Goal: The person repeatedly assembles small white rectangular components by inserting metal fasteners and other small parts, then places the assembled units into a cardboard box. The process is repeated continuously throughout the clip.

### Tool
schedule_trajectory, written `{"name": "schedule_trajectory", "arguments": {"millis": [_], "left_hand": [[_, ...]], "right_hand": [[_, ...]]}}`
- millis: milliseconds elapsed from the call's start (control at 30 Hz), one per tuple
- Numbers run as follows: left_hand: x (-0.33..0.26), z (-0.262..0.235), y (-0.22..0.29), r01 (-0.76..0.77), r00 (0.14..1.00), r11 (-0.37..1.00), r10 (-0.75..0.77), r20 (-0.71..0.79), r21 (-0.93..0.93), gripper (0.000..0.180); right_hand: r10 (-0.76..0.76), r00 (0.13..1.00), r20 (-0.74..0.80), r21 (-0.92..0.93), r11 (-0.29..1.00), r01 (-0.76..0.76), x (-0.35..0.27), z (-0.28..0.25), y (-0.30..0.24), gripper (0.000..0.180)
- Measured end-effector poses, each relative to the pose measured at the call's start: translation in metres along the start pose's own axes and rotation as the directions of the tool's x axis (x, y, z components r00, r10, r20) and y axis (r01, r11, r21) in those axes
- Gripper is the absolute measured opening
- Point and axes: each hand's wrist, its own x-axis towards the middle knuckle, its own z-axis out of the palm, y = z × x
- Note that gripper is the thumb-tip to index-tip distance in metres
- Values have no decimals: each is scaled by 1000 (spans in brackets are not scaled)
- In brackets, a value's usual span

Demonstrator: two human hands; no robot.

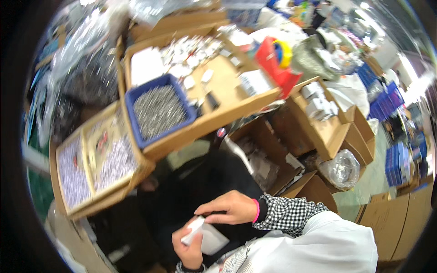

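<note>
Low in front of my body, my left hand [187, 245] is closed round a small white box [192, 231], its thumb across the near side. A pale, slightly see-through flat pouch or sheet [214, 240] hangs beside the box, below my right hand. Reaching in from the right, my right hand [230, 208] has its thumb and forefinger bent at the top edge of the box, in a pinch. Its wrist carries a pink band and a checked cuff. Blur hides exactly what the right fingertips grip.
Ahead stands a cardboard tray [214, 123] with white pieces and a blue bin [136, 144] of metal pins. To the left is a divided box [86, 159] of small parts. A carton [334, 136] holding small white boxes and a clear plastic bag [343, 169] stand right.
</note>
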Motion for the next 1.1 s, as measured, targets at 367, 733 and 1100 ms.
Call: {"name": "schedule_trajectory", "arguments": {"millis": [367,733,1100], "left_hand": [[3,5,-4,222,963,975,-216,-159,19,33],[5,8,4,153,974,984,-134,-183,92,33],[5,12,10,130,976,983,-104,-190,131,32]], "right_hand": [[-316,434,-844,-504,742,-442,23,-282,10,25],[100,483,-870,118,993,7,30,-276,0,19],[323,403,-856,385,919,82,13,-248,-5,21]]}}
